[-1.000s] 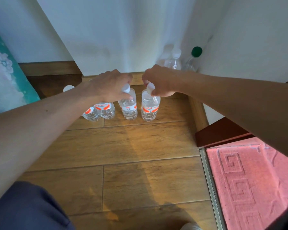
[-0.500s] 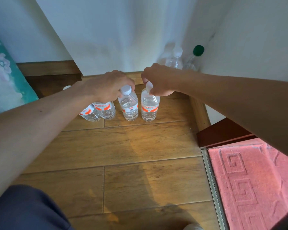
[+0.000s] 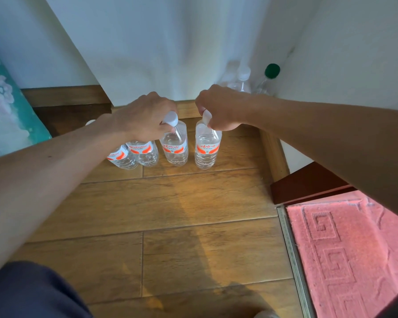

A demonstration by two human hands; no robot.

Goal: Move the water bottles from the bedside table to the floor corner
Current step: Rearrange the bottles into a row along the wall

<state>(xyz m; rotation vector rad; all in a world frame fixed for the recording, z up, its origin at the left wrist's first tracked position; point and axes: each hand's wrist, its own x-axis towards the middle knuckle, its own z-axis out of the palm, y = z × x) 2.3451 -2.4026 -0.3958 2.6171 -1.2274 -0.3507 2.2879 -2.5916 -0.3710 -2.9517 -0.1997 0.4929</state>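
Several small clear water bottles with orange-and-white labels stand in a row on the wooden floor by the curtain. My left hand (image 3: 145, 118) grips the neck of the third bottle (image 3: 174, 148), its white cap showing beside my fingers. My right hand (image 3: 221, 109) pinches the cap of the rightmost bottle (image 3: 206, 150). Both bottles stand upright with their bases on the floor. Two more bottles (image 3: 133, 153) stand to the left, partly hidden under my left forearm.
A white curtain (image 3: 170, 53) hangs just behind the row. In the corner stand a larger clear bottle (image 3: 241, 81) and a green-capped bottle (image 3: 268, 76). A red mat (image 3: 349, 249) lies at right behind a metal threshold strip. A teal bedcover (image 3: 2, 111) is at left.
Both hands have stayed on their bottles' tops. My left hand's fingers have slid off the cap, which now shows more fully. The bottles have not visibly shifted.
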